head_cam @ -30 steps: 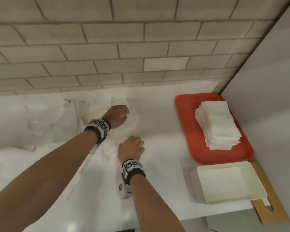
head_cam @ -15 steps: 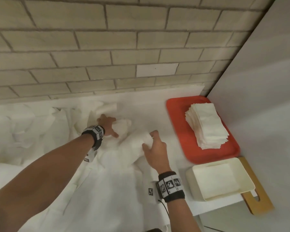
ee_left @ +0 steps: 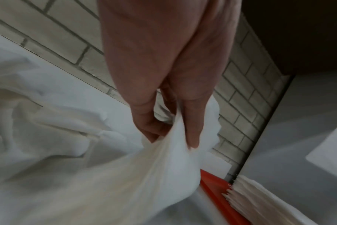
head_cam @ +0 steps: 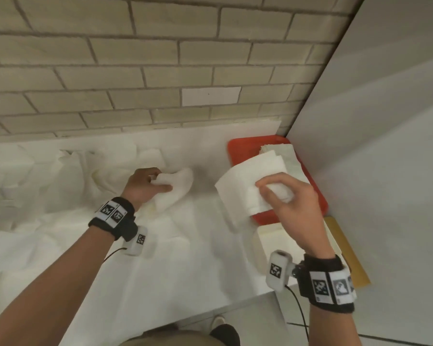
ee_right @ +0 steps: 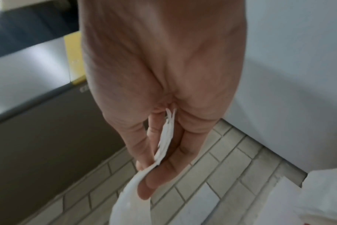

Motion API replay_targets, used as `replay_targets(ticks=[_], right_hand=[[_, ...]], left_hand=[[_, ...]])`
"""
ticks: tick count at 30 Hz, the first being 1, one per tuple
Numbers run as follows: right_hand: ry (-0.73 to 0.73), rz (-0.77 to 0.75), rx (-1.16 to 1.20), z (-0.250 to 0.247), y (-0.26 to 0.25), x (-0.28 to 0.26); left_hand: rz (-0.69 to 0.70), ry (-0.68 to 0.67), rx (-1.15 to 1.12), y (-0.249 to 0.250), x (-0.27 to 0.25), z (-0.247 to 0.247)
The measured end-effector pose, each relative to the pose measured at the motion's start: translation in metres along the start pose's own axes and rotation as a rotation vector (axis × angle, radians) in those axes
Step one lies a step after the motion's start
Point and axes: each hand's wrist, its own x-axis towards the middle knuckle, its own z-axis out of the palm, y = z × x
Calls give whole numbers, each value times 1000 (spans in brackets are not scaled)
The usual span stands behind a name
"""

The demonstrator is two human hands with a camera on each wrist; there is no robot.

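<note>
My right hand (head_cam: 276, 189) pinches a folded white napkin (head_cam: 243, 186) and holds it in the air over the red tray (head_cam: 238, 148); the right wrist view shows the same napkin (ee_right: 164, 146) edge-on between thumb and fingers. On that tray a stack of folded napkins (head_cam: 289, 152) is partly hidden behind the lifted one. My left hand (head_cam: 148, 182) grips a crumpled white napkin (head_cam: 179, 184) at the edge of a loose napkin pile (head_cam: 73, 176). In the left wrist view, the fingers bunch that crumpled napkin (ee_left: 164, 164).
A cream tray (head_cam: 266, 232) and a wooden board (head_cam: 345, 250) lie near the table's front right corner. A brick wall (head_cam: 160, 58) bounds the back, a white panel (head_cam: 385, 146) the right. White paper (head_cam: 185, 265) covers the table.
My right hand has lifted a folded napkin up and to the right, over the red tray. My left hand has closed round a crumpled napkin at the pile.
</note>
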Motion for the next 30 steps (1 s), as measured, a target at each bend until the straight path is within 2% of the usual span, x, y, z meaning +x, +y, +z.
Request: replay_targets(ticks=[4,7,12,16,18,20,22,23,24,26,28,30], right_hand=[[66,111,39,-52,28,-23],[57,248,-25,-72,81,-37],[-71,354,-340,-61,179,-54],[-198,371,-723,-46,206,-62],[-218,333,-842,-46,205,-63],[-122,270,-835,-47,191,-61],[32,93,-623,-43,157,-55],[40,-24,-450,-37,134,-51],[-1,-115,-260,-28,110,-47],[-149,-184,3,-4,68,-39],[-260,-178,-3,22,49,-30],[-320,-121,-74,49,50,-20]], left_hand=[[94,59,-162,19,-46,25],[66,91,-376,38,-83,45],[45,174,-480,48,-125,83],[49,158,-455,48,-150,111],[59,165,-430,47,-158,121],[67,179,-413,45,-164,125],[82,186,-403,47,-171,128],[89,189,-393,50,-174,128],[99,189,-381,52,-177,128],[100,193,-371,60,-182,128],[110,197,-355,68,-185,127],[101,213,-352,70,-181,126]])
